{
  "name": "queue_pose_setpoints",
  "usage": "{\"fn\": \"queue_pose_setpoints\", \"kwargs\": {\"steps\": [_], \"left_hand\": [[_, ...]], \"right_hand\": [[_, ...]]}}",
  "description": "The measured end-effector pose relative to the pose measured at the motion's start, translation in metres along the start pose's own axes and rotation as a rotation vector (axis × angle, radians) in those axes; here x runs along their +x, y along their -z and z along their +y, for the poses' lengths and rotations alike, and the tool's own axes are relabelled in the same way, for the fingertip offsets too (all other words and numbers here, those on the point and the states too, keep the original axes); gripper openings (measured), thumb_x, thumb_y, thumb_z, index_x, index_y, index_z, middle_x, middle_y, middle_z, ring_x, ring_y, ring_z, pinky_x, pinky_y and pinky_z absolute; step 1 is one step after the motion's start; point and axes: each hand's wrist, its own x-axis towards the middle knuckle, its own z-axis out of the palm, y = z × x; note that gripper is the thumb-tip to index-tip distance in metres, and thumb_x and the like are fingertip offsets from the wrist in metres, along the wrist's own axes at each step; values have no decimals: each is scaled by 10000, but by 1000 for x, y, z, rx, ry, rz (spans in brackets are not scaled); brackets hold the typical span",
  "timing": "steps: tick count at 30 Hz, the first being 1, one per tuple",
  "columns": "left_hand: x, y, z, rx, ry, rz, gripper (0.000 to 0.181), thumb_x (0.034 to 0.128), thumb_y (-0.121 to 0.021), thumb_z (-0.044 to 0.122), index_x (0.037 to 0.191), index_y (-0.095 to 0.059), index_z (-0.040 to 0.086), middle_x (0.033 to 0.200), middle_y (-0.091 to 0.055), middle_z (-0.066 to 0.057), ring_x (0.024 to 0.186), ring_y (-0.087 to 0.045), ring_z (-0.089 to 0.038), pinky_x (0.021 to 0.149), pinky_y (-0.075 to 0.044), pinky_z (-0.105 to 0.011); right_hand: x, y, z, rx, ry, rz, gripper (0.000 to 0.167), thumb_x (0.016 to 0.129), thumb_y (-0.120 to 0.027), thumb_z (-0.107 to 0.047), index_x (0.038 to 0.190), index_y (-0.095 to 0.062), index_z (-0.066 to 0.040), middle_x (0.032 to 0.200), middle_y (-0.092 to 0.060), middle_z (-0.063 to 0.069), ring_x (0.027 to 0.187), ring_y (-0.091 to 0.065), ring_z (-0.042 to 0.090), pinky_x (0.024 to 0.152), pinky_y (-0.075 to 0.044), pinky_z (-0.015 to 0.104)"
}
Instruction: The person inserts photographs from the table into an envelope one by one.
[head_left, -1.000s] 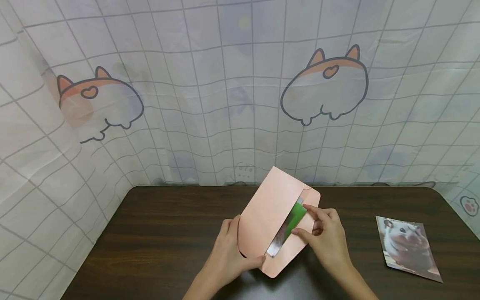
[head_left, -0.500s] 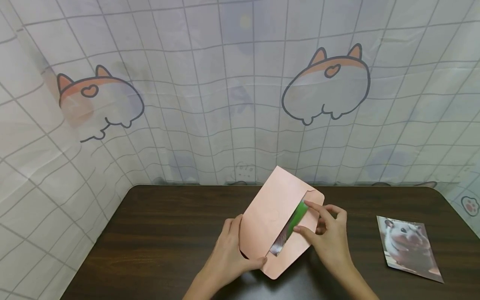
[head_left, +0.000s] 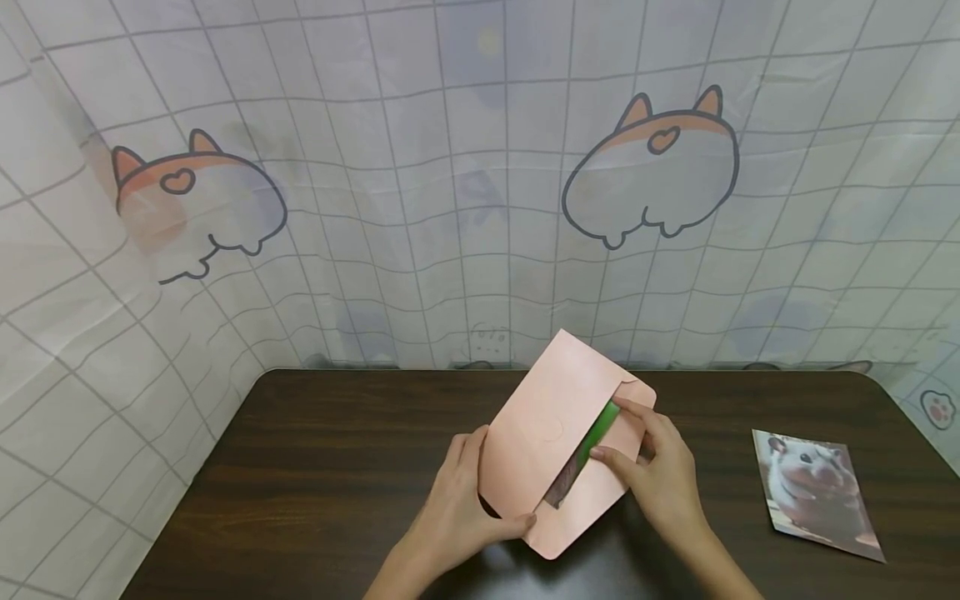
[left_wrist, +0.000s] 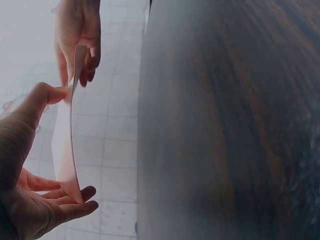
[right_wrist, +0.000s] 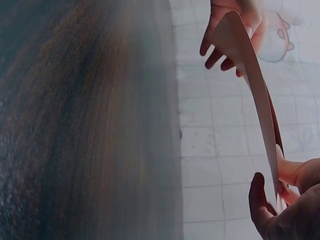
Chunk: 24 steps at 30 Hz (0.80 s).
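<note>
A pale pink envelope is held tilted above the dark table in the head view, its flap side to the right. My left hand grips its lower left edge, thumb in front and fingers behind. A glossy photo with a green part and a darker part shows as a narrow strip in the envelope's mouth; the rest is hidden inside. My right hand holds the photo's outer edge with thumb and index finger, over the open flap. In the right wrist view, other fingers lie behind the envelope.
A second photo, of a hamster, lies on the right of the dark wooden table. A pale grid-patterned curtain with cartoon animals hangs behind the table and along its left side.
The photo has slid deeper into the envelope, so its visible strip is narrower. The envelope and both hands have shifted slightly right. The hamster photo stays in place.
</note>
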Motion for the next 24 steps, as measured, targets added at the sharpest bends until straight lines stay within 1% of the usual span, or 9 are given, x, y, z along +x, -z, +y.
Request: {"fn": "queue_pose_setpoints", "kwargs": {"steps": [3,5,6,9,12,15,19,22,24], "left_hand": [[-1,0,1,-10,7,-7,1055,671,-953,377,1514,-449,-10,1315,-526,-76,1161,-602,-216,984,-555,-414],[-1,0,1,-16,11,-9,1058,670,-953,369,1519,-445,-4,1317,-525,-69,1162,-602,-212,988,-553,-409],[-1,0,1,-15,12,-10,1059,671,-953,368,1521,-443,-4,1318,-524,-69,1161,-604,-212,987,-554,-409],[-1,0,1,6,9,-14,1067,682,-951,380,1526,-429,-12,1322,-519,-84,1147,-615,-234,973,-560,-427],[-1,0,1,47,10,-22,1080,695,-947,398,1532,-415,-30,1329,-516,-109,1135,-629,-262,960,-565,-449],[-1,-1,2,75,18,-31,1094,710,-944,418,1544,-403,-40,1338,-517,-120,1132,-629,-265,964,-563,-450],[-1,-2,3,83,39,-40,1137,735,-933,485,1566,-377,-55,1353,-512,-131,1138,-616,-257,969,-559,-449],[-1,-2,4,84,47,-35,1162,743,-931,519,1567,-368,-76,1353,-509,-154,1134,-616,-274,952,-563,-462],[-1,-2,5,90,38,-27,1162,743,-935,518,1558,-373,-91,1344,-512,-170,1126,-622,-286,940,-568,-469]], "right_hand": [[0,0,0,35,-25,-14,692,784,-918,-53,1415,-637,-84,960,-734,154,720,-615,46,571,-529,222],[1,1,0,61,-44,-29,692,795,-910,-54,1424,-625,-94,833,-741,152,659,-630,25,536,-532,241],[1,1,1,71,-50,-35,693,799,-907,-51,1427,-620,-96,817,-744,151,654,-641,23,533,-536,243],[1,1,1,130,-64,-57,700,808,-890,-14,1442,-602,-80,856,-742,162,650,-675,39,536,-557,259],[2,1,0,195,-73,-80,698,813,-871,32,1446,-590,-51,955,-729,179,667,-703,52,544,-573,275],[2,1,0,203,-60,-79,657,810,-870,37,1415,-621,-25,989,-711,165,649,-669,41,529,-546,256],[0,1,-1,199,-41,-64,592,805,-874,29,1360,-672,-15,939,-712,112,616,-613,40,501,-498,235],[-1,-1,-1,213,-46,-52,573,798,-875,37,1338,-689,-17,875,-714,42,609,-614,40,497,-501,233],[-1,-1,-2,202,-48,-37,565,789,-885,28,1322,-705,-26,781,-676,-20,563,-565,23,475,-466,216]]}}
